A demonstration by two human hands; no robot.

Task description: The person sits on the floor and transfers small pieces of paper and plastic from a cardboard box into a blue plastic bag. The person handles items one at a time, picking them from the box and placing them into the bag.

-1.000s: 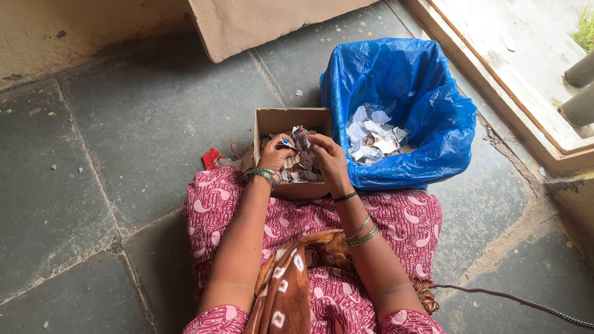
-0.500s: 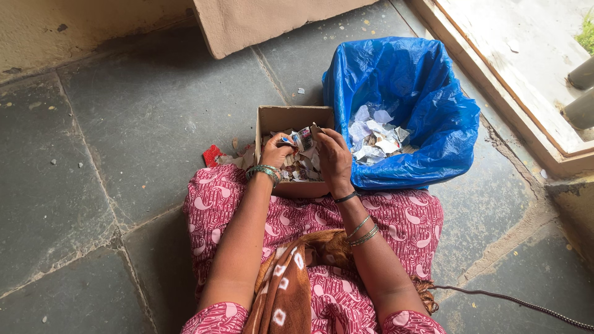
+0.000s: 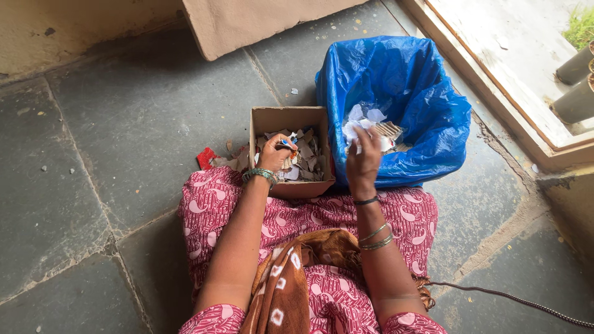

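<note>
Two hands, now parted. Right hand (image 3: 364,162) has swung from the box (image 3: 291,117) rightward over the blue bag (image 3: 427,105), fingers loosely curled; whether it grips a scrap (image 3: 388,128) is unclear. Left hand (image 3: 275,154) stays over the box, pinching a blue-tipped piece (image 3: 284,143).

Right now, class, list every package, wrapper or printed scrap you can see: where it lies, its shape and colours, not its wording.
Cardboard box: on the floor before the knees, open, rectangular, brown, holding printed scraps.
Blue bag: right of the box, open, crumpled plastic, white scraps inside.
Red wrapper: floor left of the box, small, crumpled.
Blue scrap: in left hand, tiny.
No signs or screens.
</note>
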